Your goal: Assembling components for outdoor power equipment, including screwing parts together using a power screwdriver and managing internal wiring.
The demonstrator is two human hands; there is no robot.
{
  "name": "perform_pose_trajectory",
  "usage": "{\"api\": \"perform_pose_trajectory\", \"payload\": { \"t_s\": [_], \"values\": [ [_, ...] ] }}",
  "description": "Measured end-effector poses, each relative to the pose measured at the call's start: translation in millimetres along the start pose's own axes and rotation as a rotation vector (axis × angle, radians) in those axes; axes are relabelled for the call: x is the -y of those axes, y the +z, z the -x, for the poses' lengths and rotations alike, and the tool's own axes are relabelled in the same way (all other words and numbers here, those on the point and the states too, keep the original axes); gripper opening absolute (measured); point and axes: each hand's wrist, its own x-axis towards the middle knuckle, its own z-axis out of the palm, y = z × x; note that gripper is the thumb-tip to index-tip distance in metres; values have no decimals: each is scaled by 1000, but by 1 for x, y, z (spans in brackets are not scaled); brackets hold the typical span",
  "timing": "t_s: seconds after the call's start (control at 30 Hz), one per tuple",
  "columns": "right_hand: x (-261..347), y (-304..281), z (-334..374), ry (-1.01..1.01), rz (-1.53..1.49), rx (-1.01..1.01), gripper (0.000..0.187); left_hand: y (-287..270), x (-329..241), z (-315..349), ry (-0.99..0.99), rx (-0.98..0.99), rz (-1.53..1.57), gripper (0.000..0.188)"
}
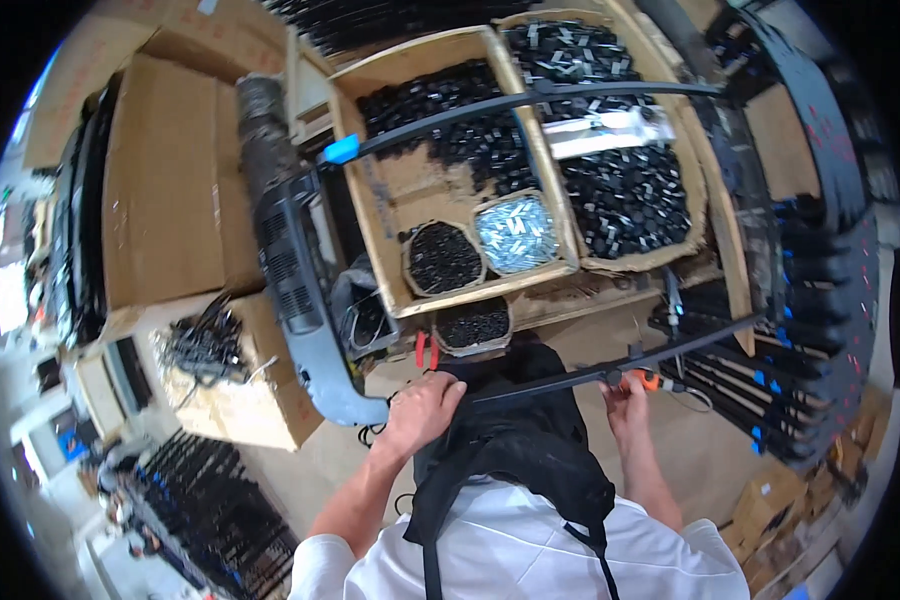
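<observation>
A long thin black bar lies slanted across the front of the workbench. My left hand grips its near end, just in front of my black apron. My right hand is closed on the bar's middle, with an orange-handled tool at its fingers. A second long black bar with a blue end cap rests across the wooden crate farther back.
The crate holds heaps of small black parts, a round tub of black pieces and a tub of shiny metal pieces. A grey power tool stands at left beside cardboard boxes. Stacked black bars fill the right.
</observation>
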Motion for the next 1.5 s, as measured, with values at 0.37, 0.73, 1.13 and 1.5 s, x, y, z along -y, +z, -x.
{"api": "perform_pose_trajectory", "payload": {
  "t_s": [0.37, 0.73, 1.13, 1.5],
  "values": [
    [-17, 72, -27, 321, 693, 700, 19, 26, -14, -1, -265, 8, -140, 54],
    [128, 455, 20, -1548, 1775, 967, 40, 64, -15, 74, 183, -409, 334, 33],
    [71, 613, -64, -841, 2091, 861, 67, 140, 47, 56, -86, -113, 2098, 55],
    [59, 532, 402, -1569, 1909, 1011, 44, 68, 190, 250, 380, -742, 1799, 28]
  ]
}}
